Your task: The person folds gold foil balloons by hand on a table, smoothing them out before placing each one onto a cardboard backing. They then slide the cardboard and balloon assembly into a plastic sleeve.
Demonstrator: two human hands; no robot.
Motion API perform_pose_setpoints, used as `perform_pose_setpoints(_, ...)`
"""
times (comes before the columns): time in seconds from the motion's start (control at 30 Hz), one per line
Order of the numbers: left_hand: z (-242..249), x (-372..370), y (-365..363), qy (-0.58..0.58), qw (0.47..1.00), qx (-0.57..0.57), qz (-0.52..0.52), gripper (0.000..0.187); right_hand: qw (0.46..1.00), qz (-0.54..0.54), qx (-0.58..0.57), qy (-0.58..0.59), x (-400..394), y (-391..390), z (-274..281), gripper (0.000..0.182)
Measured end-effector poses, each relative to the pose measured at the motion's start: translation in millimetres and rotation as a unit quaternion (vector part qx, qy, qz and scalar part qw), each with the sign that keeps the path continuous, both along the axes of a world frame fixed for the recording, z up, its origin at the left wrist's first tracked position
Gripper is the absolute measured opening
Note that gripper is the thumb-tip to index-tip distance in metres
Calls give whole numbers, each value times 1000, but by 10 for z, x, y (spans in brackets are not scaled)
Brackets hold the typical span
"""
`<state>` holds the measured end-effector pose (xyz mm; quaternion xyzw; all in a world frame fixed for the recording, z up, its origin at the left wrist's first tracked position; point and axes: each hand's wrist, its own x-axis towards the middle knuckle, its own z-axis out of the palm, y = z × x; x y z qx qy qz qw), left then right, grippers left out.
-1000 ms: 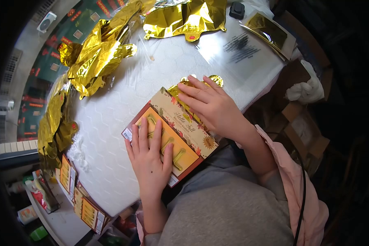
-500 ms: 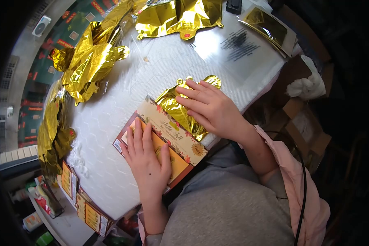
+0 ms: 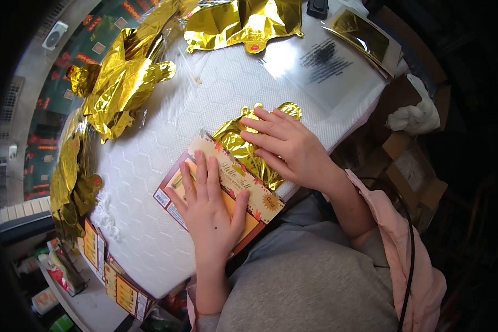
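Observation:
My left hand (image 3: 211, 213) lies flat with fingers spread on a balloon banner package (image 3: 254, 198), whose printed header card reads "Hello Fall" and "Gold". Part of the package's orange front is hidden under that palm. Just beyond the header, a folded gold foil balloon (image 3: 233, 135) rests on the white padded surface. My right hand (image 3: 293, 146) is stretched out palm down over this foil, its fingers covering the middle. Both hands are open and grip nothing.
Large crumpled gold foil balloons (image 3: 122, 88) lie along the left edge, and another foil balloon (image 3: 249, 25) is at the back. Clear plastic bags (image 3: 326, 83) and a stack of gold foil sheets (image 3: 365, 41) sit at the right. More printed packages (image 3: 124, 290) lean at lower left. White string (image 3: 106, 213) lies nearby.
My left hand has slid a little up and to the right across the package, toward its header. My right hand stays almost in place on the foil.

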<state>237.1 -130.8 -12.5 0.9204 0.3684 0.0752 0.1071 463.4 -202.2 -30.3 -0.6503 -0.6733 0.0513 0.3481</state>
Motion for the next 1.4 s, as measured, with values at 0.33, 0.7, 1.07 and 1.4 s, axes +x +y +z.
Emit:
perform_pose_setpoints(0.33,5,16,1,20,999,40,-11,73,997,-65,23,-47,-29,-54,97,41)
perform_pose_setpoints(0.7,-26,2,1,3,999,38,-8,71,958,-278,-36,-66,79,-115,152,54)
perform_pose_setpoints(1.07,-11,-8,-2,-4,999,35,-10,71,967,-230,-76,-77,64,-19,237,25)
perform_pose_setpoints(1.4,20,-45,22,3,999,28,-23,72,966,-227,-94,-77,43,15,228,16)
